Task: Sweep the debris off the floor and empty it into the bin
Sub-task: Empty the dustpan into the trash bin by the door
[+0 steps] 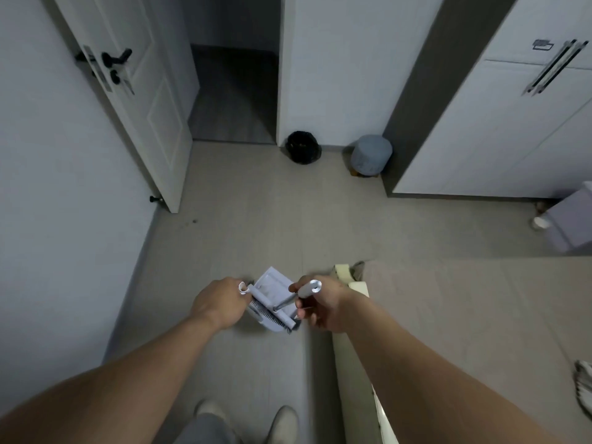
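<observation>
Dim, cool grey indoor light with no visible lamp. The doorway (234, 91) at twelve o'clock is the darkest area. Shadows are soft and faint. Wide-angle distortion bends the door (141, 100) at ten o'clock and the wardrobe (499, 123) at two o'clock outward. The whole picture is slightly soft, with the forearms blurred toward the bottom edge.
</observation>
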{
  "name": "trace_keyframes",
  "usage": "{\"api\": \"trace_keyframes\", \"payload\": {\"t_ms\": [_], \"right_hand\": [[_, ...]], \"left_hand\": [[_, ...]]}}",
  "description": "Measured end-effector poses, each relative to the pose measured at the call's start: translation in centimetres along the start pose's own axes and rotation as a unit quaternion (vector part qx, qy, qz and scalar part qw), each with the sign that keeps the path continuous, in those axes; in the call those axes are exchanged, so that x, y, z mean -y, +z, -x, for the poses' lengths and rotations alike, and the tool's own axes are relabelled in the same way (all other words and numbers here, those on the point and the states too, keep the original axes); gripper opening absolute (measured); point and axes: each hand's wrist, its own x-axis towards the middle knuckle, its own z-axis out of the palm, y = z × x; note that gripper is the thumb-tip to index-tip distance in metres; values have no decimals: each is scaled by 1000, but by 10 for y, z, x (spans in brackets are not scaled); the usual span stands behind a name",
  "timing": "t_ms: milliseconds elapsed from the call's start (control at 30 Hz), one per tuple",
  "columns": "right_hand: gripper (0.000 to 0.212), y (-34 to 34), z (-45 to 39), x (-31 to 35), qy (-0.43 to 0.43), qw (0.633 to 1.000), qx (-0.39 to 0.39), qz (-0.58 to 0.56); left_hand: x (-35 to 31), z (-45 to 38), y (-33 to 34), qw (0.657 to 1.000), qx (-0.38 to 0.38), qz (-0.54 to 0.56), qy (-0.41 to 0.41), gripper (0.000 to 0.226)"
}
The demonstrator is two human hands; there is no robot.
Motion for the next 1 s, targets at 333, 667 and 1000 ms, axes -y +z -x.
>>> {"api": "trace_keyframes", "payload": {"t_ms": [333, 667, 1000], "right_hand": [[13, -23, -108, 184, -17, 995, -69, -66], [10, -65, -177, 343, -5, 975, -124, -182], [15, -184, -294, 508, 45, 974, -43, -220]], "left_hand": [[-41, -239, -89, 997, 30, -5, 71, 28], [-113, -436, -191, 985, 52, -71, 148, 30], [-206, -626, -231, 988, 44, -68, 131, 33]]}}
